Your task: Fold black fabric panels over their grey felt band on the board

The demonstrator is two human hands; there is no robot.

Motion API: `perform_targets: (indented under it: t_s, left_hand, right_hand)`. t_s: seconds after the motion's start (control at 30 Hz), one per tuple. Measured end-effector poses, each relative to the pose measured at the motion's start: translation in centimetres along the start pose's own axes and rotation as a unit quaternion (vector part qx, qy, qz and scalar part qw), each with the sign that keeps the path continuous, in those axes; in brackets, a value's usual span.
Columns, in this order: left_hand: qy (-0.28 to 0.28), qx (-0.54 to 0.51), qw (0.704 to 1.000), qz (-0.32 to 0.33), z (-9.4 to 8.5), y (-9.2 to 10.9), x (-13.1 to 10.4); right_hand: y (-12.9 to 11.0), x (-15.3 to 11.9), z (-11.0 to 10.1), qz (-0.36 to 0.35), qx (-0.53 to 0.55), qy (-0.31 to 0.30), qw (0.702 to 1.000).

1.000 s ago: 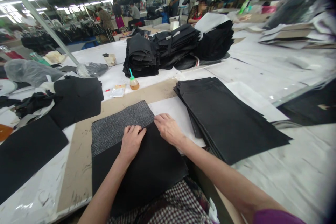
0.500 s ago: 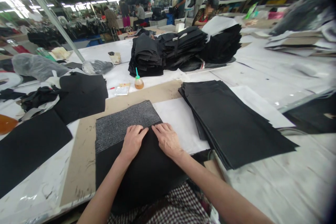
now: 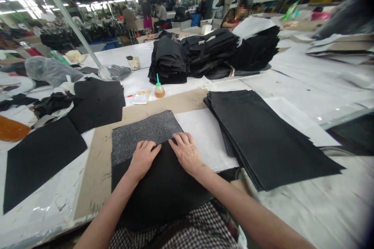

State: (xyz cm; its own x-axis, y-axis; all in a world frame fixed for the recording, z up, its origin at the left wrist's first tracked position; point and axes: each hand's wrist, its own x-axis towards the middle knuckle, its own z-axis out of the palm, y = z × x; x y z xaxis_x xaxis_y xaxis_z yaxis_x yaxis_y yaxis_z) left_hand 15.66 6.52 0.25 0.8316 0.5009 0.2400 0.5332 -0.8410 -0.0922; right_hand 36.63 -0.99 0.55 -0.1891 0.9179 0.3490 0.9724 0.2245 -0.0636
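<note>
Your left hand and right hand both rest at the upper edge of the black sheet, fingers bent over it, thumbs pointing toward each other with a small gap between; you cannot tell from here whether they pinch the edge or only press it. The sheet lies right in front of you, its near edge reaching the checked cloth at your lap. Beyond its upper edge shows a grey ribbed panel, with a tan board along its left and far sides.

To your right, a strip of white paper separates the panel from the fanned stack of black sheets; your right forearm passes near that stack's closest corner. On the left, a loose black sheet lies well apart from your hand. Ahead, past the board's far edge, stands a squeeze bottle.
</note>
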Motion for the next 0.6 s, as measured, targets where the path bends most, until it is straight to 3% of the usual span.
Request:
perform_targets:
  t_s: [0.2, 0.47, 0.6]
  left_hand:
    - [-0.011, -0.026, 0.999, -0.017, -0.1, -0.7, -0.7]
    - [0.011, -0.092, 0.994, -0.049, -0.3, -5.0, -7.4]
    - [0.013, -0.074, 0.996, -0.044, -0.7, -5.7, -9.1]
  right_hand:
    - [-3.0, 0.5, 1.7, -0.03, 0.047, -0.02, 0.998]
    - [-2.8, 0.8, 1.1, -0.049, 0.057, -0.055, 0.996]
    - [-2.9, 1.1, 0.6, -0.055, 0.042, -0.068, 0.995]
